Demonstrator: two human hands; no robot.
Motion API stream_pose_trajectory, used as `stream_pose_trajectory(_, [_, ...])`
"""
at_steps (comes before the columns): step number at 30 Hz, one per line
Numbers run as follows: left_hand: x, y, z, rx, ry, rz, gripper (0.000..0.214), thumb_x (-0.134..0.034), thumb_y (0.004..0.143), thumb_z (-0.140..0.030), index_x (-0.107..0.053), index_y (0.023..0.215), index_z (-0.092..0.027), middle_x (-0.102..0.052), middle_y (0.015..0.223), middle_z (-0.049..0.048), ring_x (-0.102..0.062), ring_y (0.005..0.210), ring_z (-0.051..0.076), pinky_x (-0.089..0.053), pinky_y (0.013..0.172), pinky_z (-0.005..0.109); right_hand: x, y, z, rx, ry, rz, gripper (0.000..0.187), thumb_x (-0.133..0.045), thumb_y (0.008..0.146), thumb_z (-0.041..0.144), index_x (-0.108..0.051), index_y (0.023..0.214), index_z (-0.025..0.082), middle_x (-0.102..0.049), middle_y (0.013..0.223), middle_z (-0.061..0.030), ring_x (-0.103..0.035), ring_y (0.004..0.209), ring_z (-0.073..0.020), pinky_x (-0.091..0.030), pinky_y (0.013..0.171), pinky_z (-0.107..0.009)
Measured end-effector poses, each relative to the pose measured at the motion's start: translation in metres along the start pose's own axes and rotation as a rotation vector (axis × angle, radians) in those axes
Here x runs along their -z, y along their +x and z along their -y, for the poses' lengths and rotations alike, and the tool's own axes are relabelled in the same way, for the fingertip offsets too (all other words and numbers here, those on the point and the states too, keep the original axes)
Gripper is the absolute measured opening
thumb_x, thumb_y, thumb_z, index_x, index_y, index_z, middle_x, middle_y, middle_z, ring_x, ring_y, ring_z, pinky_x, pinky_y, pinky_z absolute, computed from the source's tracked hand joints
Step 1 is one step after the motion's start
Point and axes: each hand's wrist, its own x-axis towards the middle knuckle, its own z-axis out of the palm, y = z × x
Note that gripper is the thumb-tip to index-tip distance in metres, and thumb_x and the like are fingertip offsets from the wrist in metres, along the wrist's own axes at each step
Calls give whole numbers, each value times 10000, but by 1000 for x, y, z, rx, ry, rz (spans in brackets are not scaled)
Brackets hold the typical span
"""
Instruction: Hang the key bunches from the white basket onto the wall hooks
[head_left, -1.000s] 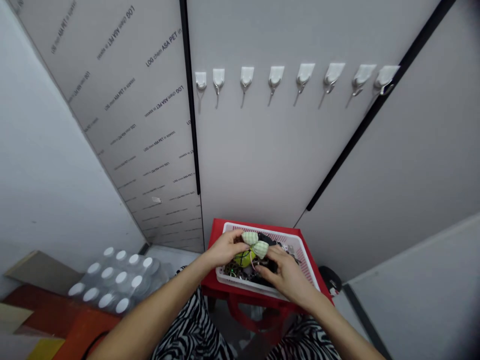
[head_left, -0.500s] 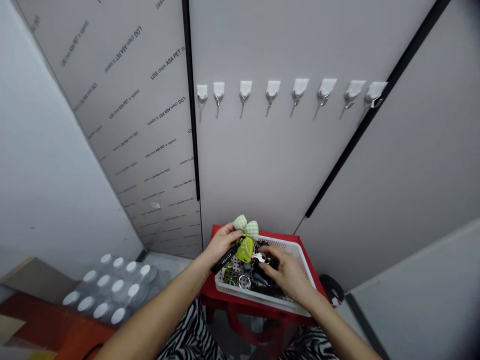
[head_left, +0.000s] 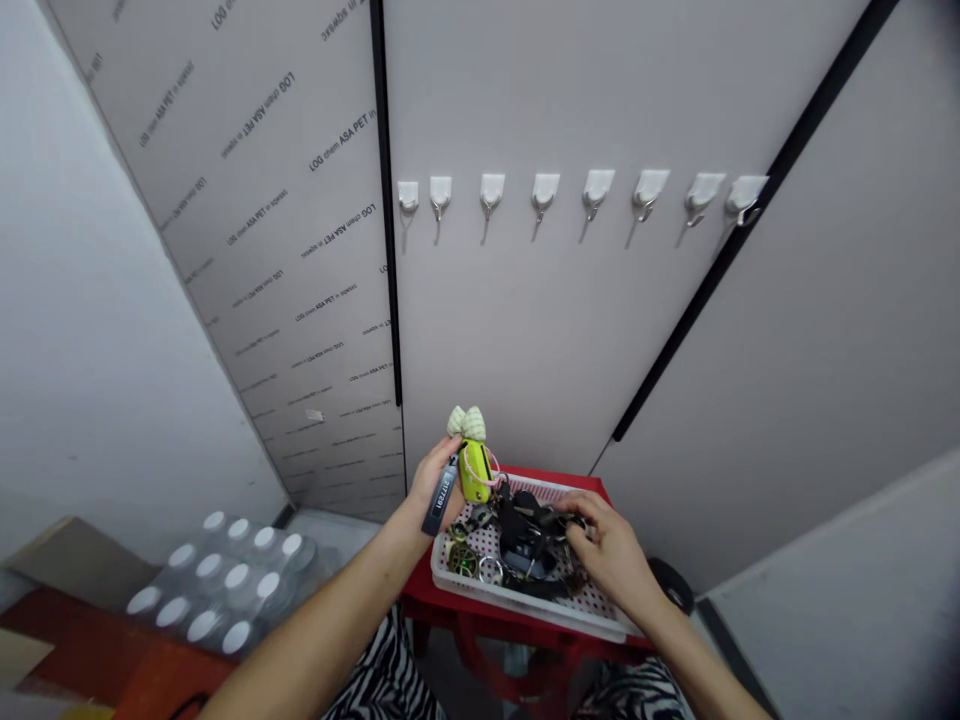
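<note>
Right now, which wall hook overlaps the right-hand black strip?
The rightmost hook of eight: only it overlaps the black strip; the other seven hooks sit left, clear of it.

The left hand (head_left: pixel 429 482) holds a yellow-green case (head_left: pixel 474 474) with a pale bow (head_left: pixel 471 424) and black tag (head_left: pixel 439 502); the right hand (head_left: pixel 611 548) touches dark items (head_left: pixel 523 518) in a white basket (head_left: pixel 510 598), below a row of white hooks (head_left: pixel 545 188).
</note>
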Motion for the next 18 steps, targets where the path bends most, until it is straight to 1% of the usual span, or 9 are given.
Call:
stream_pose_trajectory(2, [-4,0,2,31,-20,14,148,-382,684,-235,-467,677,-114,-528,570,27,-505,525,113,-405,576,287,-1,1,5,35,-12,-43,208,-389,586,173,-528,740,157,-500,926,-71,-444,875,-184,-327,779,-323])
stream_pose_trajectory(4, [-9,-1,5,55,-48,24,155,-363,692,-228,-466,678,-112,-529,572,28,-499,514,107,-403,580,285,-2,2,15,57,7,-76,222,-414,597,202,-521,786,154,-475,978,-80,-409,927,-188,-291,820,-335])
stream_pose_trajectory(6, [-13,-1,7,79,-69,51,164,-353,695,-229,-466,674,-111,-528,571,28,-494,503,103,-400,587,286,-2,4,29,80,69,-51,262,-424,613,218,-501,856,159,-479,979,-71,-403,934,-177,-285,827,-328])
stream_pose_trajectory(8, [-17,-1,7,87,-79,68,172,-348,697,-233,-467,671,-111,-526,570,27,-493,504,104,-397,592,285,-3,5,42,80,173,26,306,-429,623,215,-468,922,166,-500,948,-54,-423,908,-160,-301,811,-309])
stream_pose_trajectory(10, [-20,-2,4,82,-80,57,181,-342,700,-235,-468,665,-110,-523,567,27,-494,511,105,-394,590,278,-4,5,48,61,321,161,305,-431,632,215,-458,931,167,-525,891,-36,-455,853,-145,-331,772,-284])
stream_pose_trajectory(12, [-21,-1,-1,84,-67,52,197,-339,702,-247,-467,650,-106,-518,560,30,-494,512,107,-393,576,271,-4,6,47,26,474,307,256,-428,644,232,-477,883,156,-542,816,-22,-482,772,-131,-361,708,-255])
stream_pose_trajectory(13, [-20,-1,-5,79,-54,55,201,-343,700,-254,-467,644,-106,-516,557,31,-494,511,109,-392,563,266,-3,7,45,1,527,357,235,-429,647,245,-486,854,149,-544,769,-16,-488,717,-121,-371,663,-241])
stream_pose_trajectory(15, [-18,0,-10,43,-11,57,175,-374,684,-254,-467,642,-112,-514,558,25,-494,507,109,-389,539,255,5,10,40,-70,563,379,217,-435,647,270,-497,807,138,-525,643,6,-472,587,-97,-366,566,-217])
stream_pose_trajectory(18, [-12,4,-14,-78,84,10,68,-461,627,-188,-472,659,-129,-520,576,0,-496,512,92,-380,531,221,29,20,39,-127,512,334,191,-454,634,296,-504,723,134,-446,499,42,-397,464,-66,-320,481,-196])
